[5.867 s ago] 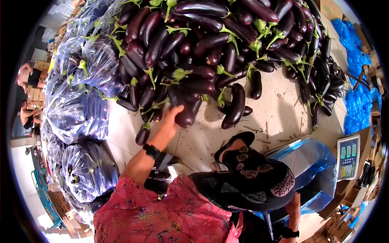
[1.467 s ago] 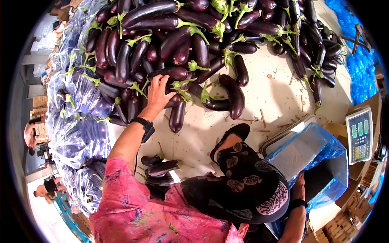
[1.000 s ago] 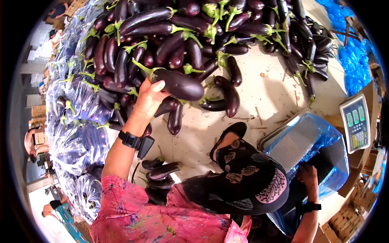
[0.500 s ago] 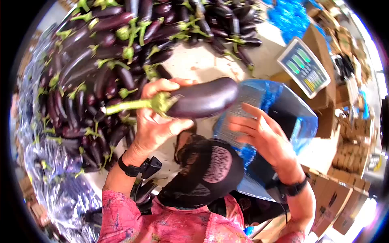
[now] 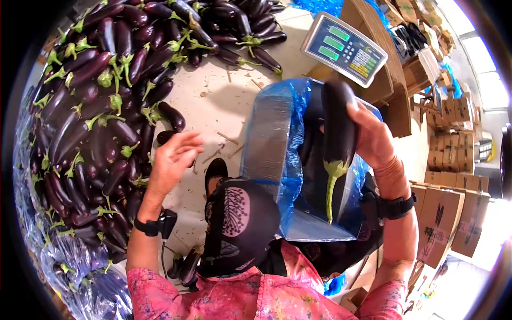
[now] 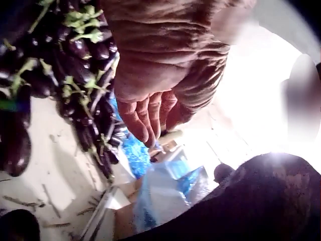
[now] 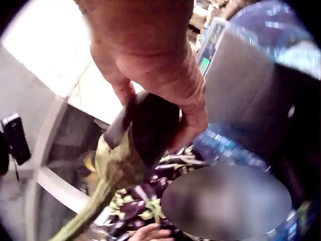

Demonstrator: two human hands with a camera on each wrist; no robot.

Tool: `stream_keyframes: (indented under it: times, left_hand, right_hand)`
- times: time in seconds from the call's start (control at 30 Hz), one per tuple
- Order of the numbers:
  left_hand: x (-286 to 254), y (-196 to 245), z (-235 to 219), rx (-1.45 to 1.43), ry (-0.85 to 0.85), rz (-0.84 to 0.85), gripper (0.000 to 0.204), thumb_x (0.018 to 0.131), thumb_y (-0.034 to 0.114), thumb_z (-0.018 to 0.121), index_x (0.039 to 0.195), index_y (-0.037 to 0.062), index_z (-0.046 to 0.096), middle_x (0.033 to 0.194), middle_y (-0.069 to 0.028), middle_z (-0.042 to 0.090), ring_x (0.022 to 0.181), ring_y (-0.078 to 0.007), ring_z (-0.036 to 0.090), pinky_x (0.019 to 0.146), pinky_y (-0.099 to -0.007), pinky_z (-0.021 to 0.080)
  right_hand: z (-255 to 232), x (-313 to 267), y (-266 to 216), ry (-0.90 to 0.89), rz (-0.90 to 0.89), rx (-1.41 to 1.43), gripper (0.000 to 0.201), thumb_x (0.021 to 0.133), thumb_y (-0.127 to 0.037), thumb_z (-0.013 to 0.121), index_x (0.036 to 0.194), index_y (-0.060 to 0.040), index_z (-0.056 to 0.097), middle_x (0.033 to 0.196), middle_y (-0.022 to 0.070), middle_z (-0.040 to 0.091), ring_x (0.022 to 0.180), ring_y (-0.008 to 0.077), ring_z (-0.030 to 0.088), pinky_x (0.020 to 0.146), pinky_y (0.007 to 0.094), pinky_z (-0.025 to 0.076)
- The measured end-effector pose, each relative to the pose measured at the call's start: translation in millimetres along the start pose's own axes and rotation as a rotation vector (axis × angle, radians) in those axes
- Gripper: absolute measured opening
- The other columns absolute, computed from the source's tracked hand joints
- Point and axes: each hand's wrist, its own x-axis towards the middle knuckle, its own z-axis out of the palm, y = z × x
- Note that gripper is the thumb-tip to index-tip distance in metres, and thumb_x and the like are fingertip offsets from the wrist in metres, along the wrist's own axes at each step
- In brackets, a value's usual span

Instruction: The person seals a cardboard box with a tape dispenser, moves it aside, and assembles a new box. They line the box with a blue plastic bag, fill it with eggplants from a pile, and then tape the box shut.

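Note:
My right hand (image 5: 376, 141) grips a dark purple eggplant (image 5: 338, 128) around its body. It hangs over a box lined with blue plastic (image 5: 266, 138), its green stem pointing toward me. In the right wrist view, thumb and fingers wrap the eggplant (image 7: 150, 125), and the pale green cap faces the camera. My left hand (image 5: 173, 162) holds nothing; its fingers are loosely bent beside the big eggplant pile (image 5: 90, 144). The left wrist view shows that hand (image 6: 155, 95) with the palm bare. Inside the box it is dark, partly hidden by the held eggplant.
A scale display (image 5: 344, 48) with green digits stands beyond the box, against a cardboard sheet (image 5: 373, 32). Stacked cartons (image 5: 440, 224) fill the right side. Clear plastic bags (image 5: 90, 288) lie at lower left. A few eggplants (image 5: 189, 266) lie by my knee, and stem bits litter the floor.
The left hand picked an eggplant from the pile and brought it across. The right hand came up from the box, took it and carried it right. The left hand has let go and moved left.

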Motion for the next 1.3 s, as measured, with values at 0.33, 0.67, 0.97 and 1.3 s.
stream_keyframes:
  times: [0.33,0.67,0.97,1.3]
  left_hand:
    - [-92.9,-212.5,-55.0,-0.058,0.277,-0.503,0.042,0.086,0.016,0.067,0.123,0.0009,0.059,0.101,-0.0084,0.068,0.087,-0.0162,0.065,0.078,-0.0283,0.051]
    - [-266.5,-315.2,-98.9,0.776,0.908,-0.259,0.016,0.087,0.01,0.062,0.1,0.0005,0.063,0.086,-0.0099,0.066,0.073,-0.0193,0.061,0.063,-0.031,0.05]
    - [-207.8,-317.0,-101.1,0.633,0.96,-0.705,0.069,0.074,0.039,0.081,0.124,-0.0014,0.055,0.11,-0.0182,0.063,0.107,-0.0317,0.058,0.094,-0.0414,0.046]
    - [-175.1,-190.5,-44.5,-1.282,0.698,-0.631,0.071,0.084,0.054,0.066,0.132,0.0025,0.051,0.119,-0.0123,0.06,0.106,-0.0296,0.061,0.09,-0.0494,0.055]
  right_hand:
    - [-43.4,41.7,107.7,0.491,0.344,-1.605,0.053,0.091,-0.034,0.062,0.119,0.0077,0.045,0.104,0.0336,0.064,0.098,0.0463,0.066,0.085,0.0513,0.053]
    - [-133.1,80.0,183.1,0.281,0.222,-1.868,0.087,0.081,-0.028,0.066,0.145,0.0025,0.015,0.094,0.03,0.068,0.09,0.0475,0.066,0.077,0.054,0.053]
    - [-128.2,82.0,171.5,0.235,0.291,-2.052,0.098,0.082,-0.039,0.067,0.151,0.0055,0.012,0.104,0.033,0.065,0.095,0.0478,0.064,0.083,0.0549,0.051]
    - [-32.8,30.2,71.7,-0.015,0.306,-1.303,0.044,0.093,-0.023,0.063,0.128,0.0037,0.057,0.081,0.0093,0.067,0.068,0.0096,0.064,0.059,0.0254,0.051]
